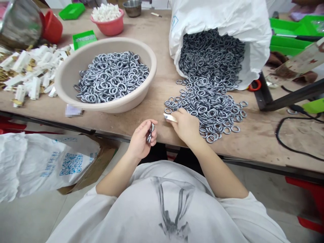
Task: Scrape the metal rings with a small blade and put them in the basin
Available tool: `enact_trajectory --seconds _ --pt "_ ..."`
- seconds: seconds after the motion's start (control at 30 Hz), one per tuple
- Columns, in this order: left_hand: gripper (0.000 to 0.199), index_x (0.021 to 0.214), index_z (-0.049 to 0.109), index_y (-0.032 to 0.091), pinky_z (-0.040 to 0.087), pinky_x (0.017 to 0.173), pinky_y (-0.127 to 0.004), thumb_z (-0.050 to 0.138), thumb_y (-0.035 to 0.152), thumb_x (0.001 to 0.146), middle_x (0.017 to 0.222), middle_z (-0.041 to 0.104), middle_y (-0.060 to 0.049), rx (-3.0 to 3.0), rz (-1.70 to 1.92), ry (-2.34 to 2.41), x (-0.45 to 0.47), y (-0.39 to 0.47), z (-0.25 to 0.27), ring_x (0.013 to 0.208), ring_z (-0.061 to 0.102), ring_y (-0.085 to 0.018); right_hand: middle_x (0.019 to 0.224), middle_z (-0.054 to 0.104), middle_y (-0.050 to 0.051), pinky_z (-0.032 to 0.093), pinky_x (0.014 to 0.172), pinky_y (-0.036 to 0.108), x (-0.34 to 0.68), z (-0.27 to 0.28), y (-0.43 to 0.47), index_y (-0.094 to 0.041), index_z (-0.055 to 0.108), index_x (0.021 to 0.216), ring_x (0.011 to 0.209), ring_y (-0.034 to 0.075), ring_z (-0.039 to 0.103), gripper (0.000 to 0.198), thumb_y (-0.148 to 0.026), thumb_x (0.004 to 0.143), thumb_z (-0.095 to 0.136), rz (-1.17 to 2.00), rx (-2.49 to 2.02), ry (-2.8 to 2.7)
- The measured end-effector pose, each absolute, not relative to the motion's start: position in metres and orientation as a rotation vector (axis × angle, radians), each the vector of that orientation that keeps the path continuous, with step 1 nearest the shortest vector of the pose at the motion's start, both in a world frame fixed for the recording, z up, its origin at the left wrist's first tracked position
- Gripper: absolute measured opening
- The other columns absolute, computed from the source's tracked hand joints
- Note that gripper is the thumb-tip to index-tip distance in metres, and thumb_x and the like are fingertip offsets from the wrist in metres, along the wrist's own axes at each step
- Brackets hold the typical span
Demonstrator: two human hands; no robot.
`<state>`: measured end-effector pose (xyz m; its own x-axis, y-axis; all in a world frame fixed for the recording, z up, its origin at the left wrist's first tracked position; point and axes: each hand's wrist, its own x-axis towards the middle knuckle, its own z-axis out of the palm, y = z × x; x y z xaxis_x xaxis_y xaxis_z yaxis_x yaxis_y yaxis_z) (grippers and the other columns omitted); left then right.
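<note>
In front of my body, my left hand [141, 140] is closed around a few grey rings [151, 132], which show between thumb and fingers. To its right, my right hand [186, 126] grips a small white flat tool [170, 117] that points left toward the left hand; its exact kind is unclear. The right hand is beside the near-left edge of a loose pile of grey rings [215, 108]. That pile spills from an open white sack [255, 40] lying on its side. At the left, a beige basin [106, 107] holds many similar rings.
White plastic pieces [35, 86] lie heaped at the left of the wooden table [157, 30]. Behind the basin are a green tray [84, 38] and a red bowl [108, 27] of white pieces. A black metal frame [265, 98] and a cable [278, 135] are at the right.
</note>
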<state>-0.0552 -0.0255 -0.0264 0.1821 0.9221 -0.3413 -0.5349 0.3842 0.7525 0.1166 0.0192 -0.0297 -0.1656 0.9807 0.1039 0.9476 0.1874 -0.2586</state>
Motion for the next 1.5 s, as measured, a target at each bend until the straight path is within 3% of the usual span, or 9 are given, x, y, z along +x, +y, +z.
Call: enact_trajectory --seconds 0.17,0.3,0.4,0.6,0.8,1.17,1.27,1.37,1.5 --pt "0.041 0.071 0.046 0.019 0.015 0.036 -0.017 0.078 0.045 0.072 0.066 0.051 0.006 0.591 1.096 0.928 -0.047 -0.021 -0.030 0.042 0.031 -0.003 0.075 0.060 0.002 0.037 0.063 0.029 0.133 -0.028 0.015 -0.020 0.065 0.074 0.072 0.018 0.055 0.030 -0.048 0.086 0.065 0.656 -1.558 -1.762" --pt "0.038 0.080 0.059 0.017 0.032 0.049 -0.018 0.077 0.051 0.075 0.065 0.051 0.004 0.928 1.194 1.005 -0.035 -0.023 -0.039 0.053 0.039 -0.006 0.060 0.049 -0.005 0.032 0.049 0.025 0.126 -0.025 -0.001 -0.021 0.053 0.069 0.051 0.010 0.040 0.046 -0.063 0.076 0.070 1.280 -1.237 -1.376" --pt "0.039 0.078 0.063 0.016 0.039 0.061 -0.019 0.070 0.054 0.081 0.072 0.057 0.000 1.091 1.151 0.951 -0.029 -0.026 -0.041 0.068 0.048 -0.010 0.056 0.044 -0.007 0.027 0.045 0.025 0.118 -0.022 -0.012 -0.023 0.046 0.068 0.045 0.008 0.034 0.051 -0.068 0.075 0.069 1.466 -1.141 -1.272" --pt "0.045 0.069 0.048 0.018 0.015 0.039 -0.018 0.070 0.056 0.079 0.056 0.037 0.007 0.720 0.992 0.817 -0.028 -0.028 -0.030 0.043 0.022 -0.004 0.061 0.042 -0.004 0.028 0.054 0.026 0.122 -0.020 -0.026 -0.022 0.049 0.072 0.056 0.011 0.037 0.053 -0.072 0.087 0.051 1.012 -1.203 -1.583" --pt "0.048 0.072 0.043 0.019 0.016 0.038 -0.014 0.073 0.056 0.076 0.052 0.035 0.010 0.667 0.961 0.779 -0.029 -0.030 -0.027 0.041 0.021 -0.003 0.058 0.036 -0.004 0.022 0.055 0.029 0.125 -0.017 -0.036 -0.022 0.034 0.061 0.055 0.011 0.035 0.051 -0.056 0.099 0.041 0.575 -1.231 -1.979" --pt "0.048 0.066 0.046 0.016 0.020 0.043 -0.018 0.066 0.056 0.084 0.056 0.036 0.006 0.940 0.811 0.641 -0.046 -0.040 -0.041 0.047 0.027 -0.004 0.056 0.047 -0.002 0.024 0.055 0.027 0.128 -0.024 -0.017 -0.020 0.047 0.060 0.054 0.012 0.042 0.059 -0.060 0.100 0.032 0.777 -1.460 -2.086" --pt "0.047 0.063 0.049 0.015 0.020 0.043 -0.019 0.067 0.054 0.084 0.055 0.038 0.005 0.918 0.837 0.648 -0.053 -0.041 -0.036 0.046 0.029 -0.004 0.077 0.065 0.003 0.025 0.058 0.028 0.122 -0.027 -0.003 -0.020 0.064 0.081 0.065 0.016 0.054 0.048 -0.055 0.100 0.039 0.481 -1.725 -2.140" --pt "0.040 0.070 0.056 0.014 0.018 0.039 -0.018 0.069 0.051 0.082 0.056 0.045 0.004 0.803 0.950 0.736 -0.060 -0.036 -0.030 0.042 0.031 -0.003 0.105 0.069 0.008 0.026 0.058 0.029 0.112 -0.026 0.008 -0.021 0.067 0.110 0.078 0.020 0.063 0.033 -0.047 0.096 0.053 0.213 -1.899 -2.234" --pt "0.028 0.096 0.065 0.015 0.019 0.036 -0.016 0.071 0.037 0.079 0.060 0.054 0.003 0.720 1.015 0.810 -0.067 -0.027 -0.026 0.040 0.039 -0.005 0.107 0.067 0.012 0.029 0.059 0.031 0.107 -0.025 0.016 -0.019 0.068 0.106 0.080 0.022 0.063 0.023 -0.034 0.096 0.054 0.207 -1.931 -2.264"
